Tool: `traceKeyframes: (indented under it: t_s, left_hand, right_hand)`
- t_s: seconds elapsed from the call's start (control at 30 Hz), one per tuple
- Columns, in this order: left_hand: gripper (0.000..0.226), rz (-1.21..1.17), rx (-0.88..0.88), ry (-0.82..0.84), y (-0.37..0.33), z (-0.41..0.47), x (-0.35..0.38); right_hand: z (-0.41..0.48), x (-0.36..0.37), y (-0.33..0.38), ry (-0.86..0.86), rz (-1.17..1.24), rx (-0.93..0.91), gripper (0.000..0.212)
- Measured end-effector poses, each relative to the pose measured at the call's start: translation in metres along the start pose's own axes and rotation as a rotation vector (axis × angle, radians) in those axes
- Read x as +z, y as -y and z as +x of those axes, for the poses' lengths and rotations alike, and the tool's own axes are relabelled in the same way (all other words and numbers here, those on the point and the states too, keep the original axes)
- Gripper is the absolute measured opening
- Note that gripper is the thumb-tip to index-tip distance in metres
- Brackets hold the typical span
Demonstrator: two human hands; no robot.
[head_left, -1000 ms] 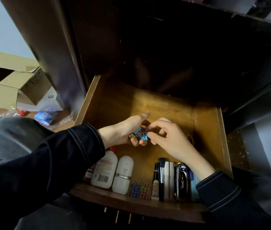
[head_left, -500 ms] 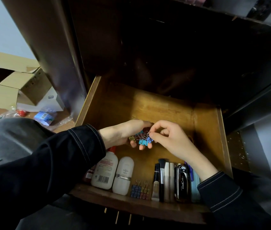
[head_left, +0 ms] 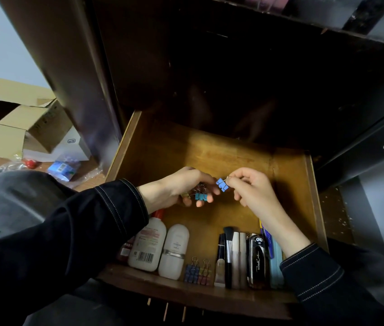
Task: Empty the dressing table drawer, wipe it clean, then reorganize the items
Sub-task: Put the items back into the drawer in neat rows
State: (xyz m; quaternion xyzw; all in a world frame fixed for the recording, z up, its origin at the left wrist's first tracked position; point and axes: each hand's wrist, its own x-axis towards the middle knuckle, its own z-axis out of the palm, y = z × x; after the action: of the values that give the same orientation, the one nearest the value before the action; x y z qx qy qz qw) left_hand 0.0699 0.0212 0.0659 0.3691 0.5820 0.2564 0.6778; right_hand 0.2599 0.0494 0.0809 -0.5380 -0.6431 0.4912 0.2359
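The wooden drawer [head_left: 313,198] is pulled out below me. Over its middle, my left hand [head_left: 177,189] cups a small bunch of binder clips [head_left: 201,196], teal ones showing at the fingertips. My right hand [head_left: 250,189] pinches the wire handle of a set of blue binder clips [head_left: 222,184], held just right of the left hand's fingers. Along the drawer's front lie two white bottles [head_left: 160,248], more binder clips [head_left: 197,271], a makeup brush [head_left: 228,250], pale tubes [head_left: 239,257] and a black case [head_left: 258,260].
The dark dressing table carcass [head_left: 210,67] overhangs the drawer's back. Open cardboard boxes [head_left: 21,121] and scattered packets [head_left: 62,169] lie on the floor at left. My knee in dark trousers [head_left: 16,196] sits left of the drawer.
My right hand has pulled the blue clips away to the right and slightly up, out of the bunch in my left hand. The left hand stays in place.
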Motion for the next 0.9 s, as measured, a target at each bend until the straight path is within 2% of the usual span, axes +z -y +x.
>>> traceKeyframes:
  t_s: [0.17, 0.33, 0.43, 0.6, 0.77, 0.83, 0.9]
  left_hand:
    - [0.022, -0.046, 0.055, -0.006, 0.001, 0.000, -0.001]
    - [0.027, -0.065, 0.082, 0.002, -0.002, -0.002, 0.000]
    - [0.029, -0.023, 0.103, -0.001, -0.003, -0.004, 0.001]
    - [0.016, 0.052, 0.122, -0.013, 0.000, -0.005, 0.001]
    - [0.024, 0.102, 0.089, -0.104, 0.001, -0.003, 0.001]
    - [0.026, 0.063, 0.083, -0.148, 0.001, -0.001, 0.000]
    - [0.024, 0.053, 0.076, -0.171, 0.001, 0.000, -0.001]
  right_hand:
    - [-0.002, 0.001, 0.003, -0.003, -0.060, -0.049, 0.009]
    - [0.000, 0.001, 0.001, -0.037, -0.092, -0.032, 0.015]
    - [0.001, 0.000, -0.001, -0.030, -0.102, -0.005, 0.017]
    - [0.000, 0.000, 0.000, 0.023, -0.083, -0.037, 0.010]
    - [0.000, -0.009, -0.006, 0.031, -0.155, -0.021, 0.009]
    - [-0.002, -0.009, -0.010, 0.113, -0.274, 0.016, 0.009]
    - [-0.007, -0.001, -0.012, 0.292, -0.411, 0.049, 0.010]
